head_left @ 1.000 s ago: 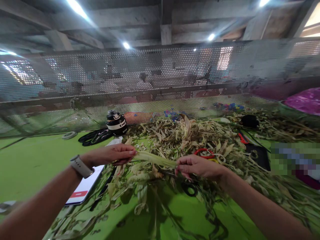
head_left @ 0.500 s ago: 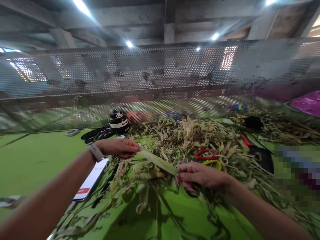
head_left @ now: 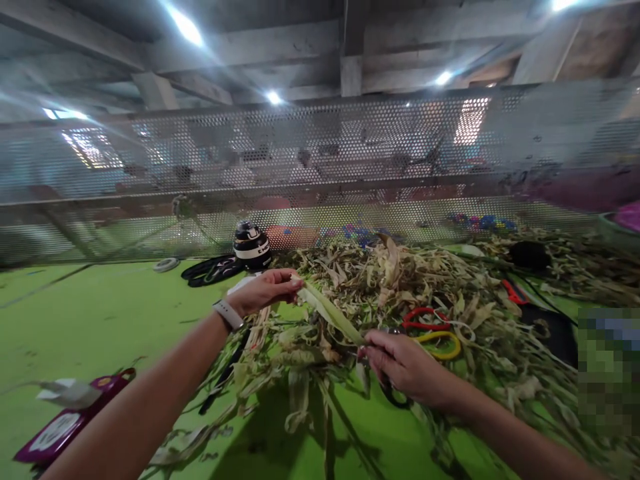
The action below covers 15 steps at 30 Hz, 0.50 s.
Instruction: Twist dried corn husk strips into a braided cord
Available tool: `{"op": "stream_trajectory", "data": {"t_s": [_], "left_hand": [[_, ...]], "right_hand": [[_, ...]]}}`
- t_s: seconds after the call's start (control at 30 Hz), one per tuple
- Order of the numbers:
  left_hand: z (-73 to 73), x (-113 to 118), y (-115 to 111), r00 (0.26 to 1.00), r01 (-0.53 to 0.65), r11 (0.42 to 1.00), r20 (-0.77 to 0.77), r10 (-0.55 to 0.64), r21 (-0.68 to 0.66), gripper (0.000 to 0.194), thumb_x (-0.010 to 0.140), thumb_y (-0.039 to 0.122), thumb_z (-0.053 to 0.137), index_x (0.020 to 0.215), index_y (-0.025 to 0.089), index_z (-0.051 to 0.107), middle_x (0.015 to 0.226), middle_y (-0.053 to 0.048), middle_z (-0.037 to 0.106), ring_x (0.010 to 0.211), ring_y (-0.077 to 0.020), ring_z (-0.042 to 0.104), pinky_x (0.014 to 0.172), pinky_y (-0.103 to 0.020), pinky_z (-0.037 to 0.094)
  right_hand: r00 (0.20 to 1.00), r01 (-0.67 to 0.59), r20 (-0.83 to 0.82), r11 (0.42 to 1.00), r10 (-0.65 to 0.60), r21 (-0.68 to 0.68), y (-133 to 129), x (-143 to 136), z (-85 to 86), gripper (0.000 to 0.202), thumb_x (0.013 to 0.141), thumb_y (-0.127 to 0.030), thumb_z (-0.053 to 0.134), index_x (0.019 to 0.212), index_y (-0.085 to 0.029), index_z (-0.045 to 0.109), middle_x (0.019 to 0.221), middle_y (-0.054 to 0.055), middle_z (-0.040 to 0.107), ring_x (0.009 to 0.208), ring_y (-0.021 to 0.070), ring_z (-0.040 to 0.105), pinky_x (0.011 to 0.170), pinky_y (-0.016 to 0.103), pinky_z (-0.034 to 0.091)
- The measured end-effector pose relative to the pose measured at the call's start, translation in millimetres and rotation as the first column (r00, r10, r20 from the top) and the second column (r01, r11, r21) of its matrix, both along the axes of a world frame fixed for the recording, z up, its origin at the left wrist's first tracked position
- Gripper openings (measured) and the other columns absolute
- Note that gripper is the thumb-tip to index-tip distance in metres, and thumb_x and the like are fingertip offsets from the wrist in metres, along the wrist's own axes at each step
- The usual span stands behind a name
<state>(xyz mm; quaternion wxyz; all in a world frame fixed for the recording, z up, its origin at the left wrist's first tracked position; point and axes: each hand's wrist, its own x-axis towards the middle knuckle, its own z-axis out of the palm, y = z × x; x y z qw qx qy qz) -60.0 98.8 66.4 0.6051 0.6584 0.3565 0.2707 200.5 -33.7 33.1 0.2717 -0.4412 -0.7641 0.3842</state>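
Currently, both hands pinch one corn husk strip at the near side of the husk pile

On my feed, the left hand (head_left: 273, 288) grips the far, upper end of the pale green corn husk strip (head_left: 330, 313) between thumb and fingers. The right hand (head_left: 395, 360) has its fingers closed on the near, lower end, so the strip slants between the two. I see it above the near edge of the husk pile (head_left: 350, 267). A black loop handle (head_left: 396, 400) shows under the right hand; I can't tell whether that hand holds it too.

On the right part of the pile lie a red loop handle (head_left: 426, 319) and a yellow loop handle (head_left: 440, 345), close together. Just left of the pile's far edge stands a black bottle (head_left: 253, 247) with a white band, with a black strap-like item (head_left: 213, 269) beside it and a pale ring (head_left: 166, 265) farther left. Well left of the pile, at its near side, I make out a magenta packet (head_left: 67, 427), partly behind the left forearm. Behind the pile runs a perforated metal screen (head_left: 325, 147), and under everything is the green tabletop (head_left: 100, 320).
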Motion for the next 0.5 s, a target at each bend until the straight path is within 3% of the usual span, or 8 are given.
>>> {"op": "stream_trajectory", "data": {"t_s": [0.13, 0.37, 0.5], "left_hand": [[1.0, 0.6, -2.4, 0.998, -0.027, 0.999, 0.059, 0.025, 0.029, 0.026, 0.067, 0.033, 0.070, 0.078, 0.014, 0.056, 0.069, 0.003, 0.056, 0.060, -0.0067, 0.052, 0.061, -0.022, 0.044], [0.3, -0.2, -5.4, 1.000, 0.003, 0.993, 0.028, -0.007, 0.117, 0.026, 0.069, 0.033, 0.069, 0.083, 0.013, 0.061, 0.067, 0.001, 0.059, 0.059, -0.0079, 0.052, 0.061, -0.023, 0.043], [-0.3, 0.6, -9.3, 0.999, -0.012, 0.991, 0.047, 0.005, 0.135, 0.025, 0.069, 0.032, 0.068, 0.082, 0.012, 0.062, 0.067, 0.000, 0.059, 0.061, -0.0093, 0.053, 0.061, -0.024, 0.044]], "right_hand": [[0.998, 0.008, 0.066, 0.999, -0.010, 0.033, 2.5, 1.5, -2.8, 0.026, 0.091, -0.034, 0.035, 0.072, -0.019, 0.045, 0.058, -0.003, 0.049, 0.052, 0.0092, 0.044, 0.051, 0.020, 0.032], [0.999, 0.011, 0.044, 0.999, -0.013, 0.044, 5.1, 3.7, -9.1, 0.027, 0.091, -0.035, 0.035, 0.071, -0.019, 0.044, 0.058, -0.002, 0.051, 0.053, 0.0104, 0.047, 0.053, 0.021, 0.034], [0.994, 0.006, 0.110, 0.993, -0.018, 0.116, 4.6, 3.2, -7.9, 0.025, 0.091, -0.030, 0.035, 0.072, -0.019, 0.046, 0.060, -0.001, 0.052, 0.054, 0.0114, 0.049, 0.055, 0.022, 0.035]]}}
